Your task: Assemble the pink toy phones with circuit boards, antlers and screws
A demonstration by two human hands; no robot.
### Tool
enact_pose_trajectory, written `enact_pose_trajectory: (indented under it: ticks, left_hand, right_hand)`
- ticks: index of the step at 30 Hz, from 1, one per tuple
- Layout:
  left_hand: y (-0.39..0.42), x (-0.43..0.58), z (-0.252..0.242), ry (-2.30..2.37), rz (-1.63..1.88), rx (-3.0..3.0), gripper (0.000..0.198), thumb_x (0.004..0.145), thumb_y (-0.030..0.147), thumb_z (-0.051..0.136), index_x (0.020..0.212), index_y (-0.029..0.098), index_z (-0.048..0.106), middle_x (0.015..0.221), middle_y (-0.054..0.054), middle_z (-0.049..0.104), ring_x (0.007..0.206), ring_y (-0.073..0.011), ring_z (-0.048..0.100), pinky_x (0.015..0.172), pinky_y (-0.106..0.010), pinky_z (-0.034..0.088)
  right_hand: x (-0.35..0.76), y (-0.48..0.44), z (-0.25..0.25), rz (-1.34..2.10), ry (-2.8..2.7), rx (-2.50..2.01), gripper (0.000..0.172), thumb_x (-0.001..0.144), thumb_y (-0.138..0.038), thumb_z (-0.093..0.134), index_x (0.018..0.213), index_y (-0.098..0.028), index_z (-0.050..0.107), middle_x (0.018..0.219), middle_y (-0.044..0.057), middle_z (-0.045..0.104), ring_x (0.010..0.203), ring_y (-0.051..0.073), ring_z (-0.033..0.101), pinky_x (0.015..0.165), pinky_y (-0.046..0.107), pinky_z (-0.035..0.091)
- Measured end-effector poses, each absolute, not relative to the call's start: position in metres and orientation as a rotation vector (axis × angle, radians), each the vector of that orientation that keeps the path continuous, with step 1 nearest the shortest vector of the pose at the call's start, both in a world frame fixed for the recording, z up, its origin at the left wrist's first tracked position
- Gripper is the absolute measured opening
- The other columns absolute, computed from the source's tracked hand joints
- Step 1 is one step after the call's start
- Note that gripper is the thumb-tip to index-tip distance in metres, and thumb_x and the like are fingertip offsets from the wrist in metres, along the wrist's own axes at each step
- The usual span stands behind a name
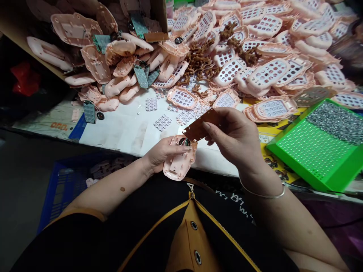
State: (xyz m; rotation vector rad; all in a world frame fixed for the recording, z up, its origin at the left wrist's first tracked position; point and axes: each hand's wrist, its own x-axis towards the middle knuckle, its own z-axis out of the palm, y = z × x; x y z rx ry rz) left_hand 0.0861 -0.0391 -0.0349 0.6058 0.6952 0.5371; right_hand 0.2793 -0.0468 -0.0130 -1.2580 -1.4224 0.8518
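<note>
My left hand grips a pink plastic shell, hollow side up, at the table's front edge. A small round black part sits in the shell's upper end. My right hand pinches a brown circuit board by its right end. The board's lower left corner touches the shell next to the round part. A thin bracelet circles my right wrist.
Pink shells pile up at the back left, with green boards among them. Keypad fronts heap at the back right around brown parts. White rubber keypads lie on the table. A green tray stands right, a blue crate below left.
</note>
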Motion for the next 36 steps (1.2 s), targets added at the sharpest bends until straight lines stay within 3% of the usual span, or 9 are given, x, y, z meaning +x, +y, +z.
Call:
enact_pose_trajectory:
  ticks: [4,11,20,24,28,31,36]
  left_hand:
    - [-0.039,0.089,-0.035,0.743,0.496,0.643,0.030,0.072,0.030,0.081,0.088,0.011,0.065,0.074,-0.006,0.070,0.061,-0.0134,0.064,0.063,-0.026,0.047]
    - [-0.041,0.093,-0.042,0.861,0.532,0.659,0.040,0.070,0.044,0.081,0.087,0.011,0.065,0.072,-0.007,0.071,0.061,-0.0169,0.066,0.061,-0.027,0.049]
    - [-0.041,0.095,-0.042,0.915,0.582,0.696,0.037,0.068,0.040,0.083,0.085,0.013,0.065,0.070,-0.004,0.069,0.057,-0.0138,0.063,0.059,-0.025,0.047]
    - [-0.042,0.096,-0.040,0.938,0.663,0.744,0.036,0.067,0.041,0.084,0.080,0.014,0.064,0.068,-0.002,0.068,0.056,-0.0118,0.060,0.057,-0.023,0.045]
    - [-0.043,0.096,-0.035,0.955,0.742,0.804,0.031,0.072,0.041,0.079,0.077,0.014,0.066,0.069,-0.001,0.067,0.061,-0.0114,0.059,0.061,-0.023,0.046]
    - [-0.044,0.097,-0.033,0.957,0.812,0.839,0.021,0.073,0.033,0.076,0.082,0.015,0.069,0.073,-0.001,0.068,0.067,-0.0128,0.061,0.067,-0.024,0.048]
    - [-0.047,0.098,-0.038,0.963,0.933,0.812,0.017,0.071,0.020,0.072,0.088,0.017,0.070,0.076,0.000,0.070,0.067,-0.0118,0.061,0.067,-0.023,0.050]
  right_hand:
    - [0.280,-0.050,-0.014,0.827,-1.414,-1.258,0.035,0.082,-0.047,0.073,0.103,-0.022,0.061,0.077,0.001,0.067,0.055,0.012,0.060,0.048,0.026,0.052]
    - [0.280,-0.053,-0.016,0.815,-1.433,-1.251,0.030,0.084,-0.043,0.072,0.104,-0.022,0.061,0.083,0.002,0.068,0.067,0.015,0.065,0.054,0.027,0.054]
    - [0.275,-0.063,-0.021,0.733,-1.453,-1.265,0.022,0.088,-0.037,0.067,0.103,-0.021,0.065,0.090,0.005,0.072,0.074,0.017,0.068,0.058,0.030,0.057]
    - [0.272,-0.074,-0.017,0.546,-1.565,-1.226,0.010,0.090,-0.024,0.063,0.099,-0.023,0.068,0.084,0.004,0.073,0.070,0.017,0.068,0.064,0.032,0.059]
    - [0.271,-0.090,-0.027,0.254,-1.811,-1.099,0.032,0.085,-0.010,0.062,0.114,-0.025,0.067,0.093,0.007,0.073,0.079,0.018,0.070,0.070,0.031,0.061]
    - [0.268,-0.099,-0.044,0.046,-2.026,-0.926,0.049,0.085,-0.009,0.061,0.132,-0.021,0.058,0.103,0.013,0.073,0.090,0.022,0.071,0.072,0.033,0.063]
    - [0.261,-0.100,-0.057,-0.217,-2.123,-0.758,0.053,0.084,-0.005,0.064,0.136,-0.007,0.055,0.099,0.016,0.073,0.090,0.024,0.070,0.075,0.035,0.065]
